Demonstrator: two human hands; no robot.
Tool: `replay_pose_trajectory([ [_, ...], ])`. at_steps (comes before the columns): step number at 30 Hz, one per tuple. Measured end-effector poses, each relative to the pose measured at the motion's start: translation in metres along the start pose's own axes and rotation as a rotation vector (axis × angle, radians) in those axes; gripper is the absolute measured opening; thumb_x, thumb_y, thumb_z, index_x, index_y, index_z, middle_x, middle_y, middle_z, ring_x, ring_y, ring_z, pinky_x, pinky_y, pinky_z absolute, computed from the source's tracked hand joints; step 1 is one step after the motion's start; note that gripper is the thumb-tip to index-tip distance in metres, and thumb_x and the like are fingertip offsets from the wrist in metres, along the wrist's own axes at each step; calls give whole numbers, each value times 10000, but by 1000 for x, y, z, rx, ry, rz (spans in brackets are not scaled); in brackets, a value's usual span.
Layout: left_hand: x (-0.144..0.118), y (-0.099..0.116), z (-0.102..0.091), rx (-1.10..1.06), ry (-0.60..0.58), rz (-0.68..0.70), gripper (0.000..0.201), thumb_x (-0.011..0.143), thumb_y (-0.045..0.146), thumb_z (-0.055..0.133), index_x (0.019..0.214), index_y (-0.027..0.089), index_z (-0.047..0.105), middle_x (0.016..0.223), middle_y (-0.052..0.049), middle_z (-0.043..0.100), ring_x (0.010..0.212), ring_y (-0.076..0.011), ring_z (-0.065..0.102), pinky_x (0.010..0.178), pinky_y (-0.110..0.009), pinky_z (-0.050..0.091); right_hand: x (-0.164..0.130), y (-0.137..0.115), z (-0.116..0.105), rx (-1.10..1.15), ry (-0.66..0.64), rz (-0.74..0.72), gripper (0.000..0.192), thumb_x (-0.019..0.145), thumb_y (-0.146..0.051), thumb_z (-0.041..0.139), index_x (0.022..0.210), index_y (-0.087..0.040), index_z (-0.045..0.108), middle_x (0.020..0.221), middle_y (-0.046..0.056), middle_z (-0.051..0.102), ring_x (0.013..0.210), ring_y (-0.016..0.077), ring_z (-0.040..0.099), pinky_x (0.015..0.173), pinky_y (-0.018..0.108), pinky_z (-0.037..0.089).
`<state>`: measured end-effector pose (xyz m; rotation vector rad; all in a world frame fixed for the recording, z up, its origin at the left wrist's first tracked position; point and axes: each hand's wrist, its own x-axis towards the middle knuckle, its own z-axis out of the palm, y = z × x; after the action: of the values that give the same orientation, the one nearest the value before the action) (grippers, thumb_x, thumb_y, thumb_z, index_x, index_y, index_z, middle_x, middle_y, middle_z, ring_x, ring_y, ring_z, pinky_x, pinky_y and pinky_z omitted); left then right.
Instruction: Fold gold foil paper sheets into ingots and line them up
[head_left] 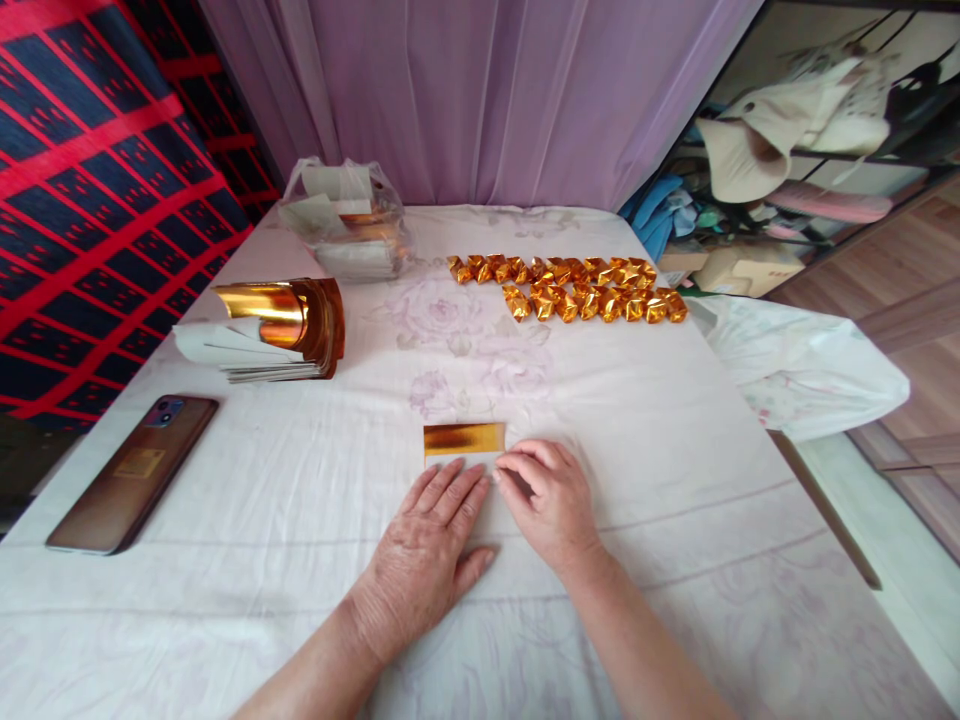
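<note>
A small sheet of gold foil paper (465, 438) lies on the table in front of me, partly folded, with a gold band at its far side and a white strip nearer me. My left hand (435, 530) rests flat, its stretched fingertips over the white strip's near edge. At the paper's right near corner, my right hand (551, 500) has thumb and forefinger pinched together on the edge. Two rows of folded gold foil pieces (592, 303) stand farther back on the right. A stack of curled gold foil sheets (281, 335) with white backs lies to the left.
A brown phone (135, 475) lies face down at the left edge. Behind the stack sits a clear plastic bag (349, 220) of more sheets. The table wears a white flowered cloth (645, 430). A white bag (817, 365) hangs off the right side, near a cluttered shelf.
</note>
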<state>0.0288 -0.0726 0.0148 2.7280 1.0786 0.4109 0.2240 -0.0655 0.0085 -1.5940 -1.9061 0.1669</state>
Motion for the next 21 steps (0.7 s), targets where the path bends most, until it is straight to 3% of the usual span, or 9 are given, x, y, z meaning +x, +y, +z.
replay_pose_trajectory([
  [21, 1, 0, -1, 45, 9, 17, 608, 919, 441, 553, 1426, 129, 428, 1446, -126, 526, 1364, -288, 446, 1143, -468, 351, 2, -1, 1, -71, -29, 2, 67, 832, -258, 654, 893, -231, 659, 939, 50, 659, 891, 224, 585, 828, 377, 442],
])
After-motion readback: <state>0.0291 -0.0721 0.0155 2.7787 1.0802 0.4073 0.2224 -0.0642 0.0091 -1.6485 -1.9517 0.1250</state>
